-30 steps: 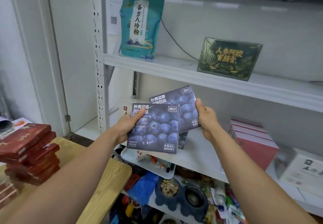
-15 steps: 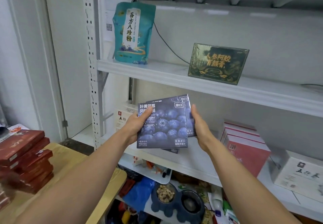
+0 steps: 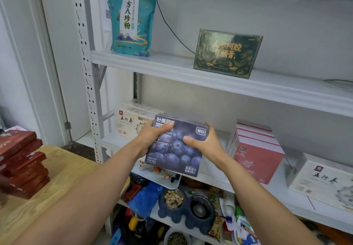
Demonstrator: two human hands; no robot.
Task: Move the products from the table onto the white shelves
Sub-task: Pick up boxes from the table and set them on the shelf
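Both hands, left hand and right hand, clamp the blueberry boxes squared together, probably so they slide onto the middle shelf neatly.

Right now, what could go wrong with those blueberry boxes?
The blueberry boxes are a stack gripped just at the edges by the left hand and right hand, so one might slide out, maybe into the food bowl below. They could also bump the cream box or pink boxes on the way in.
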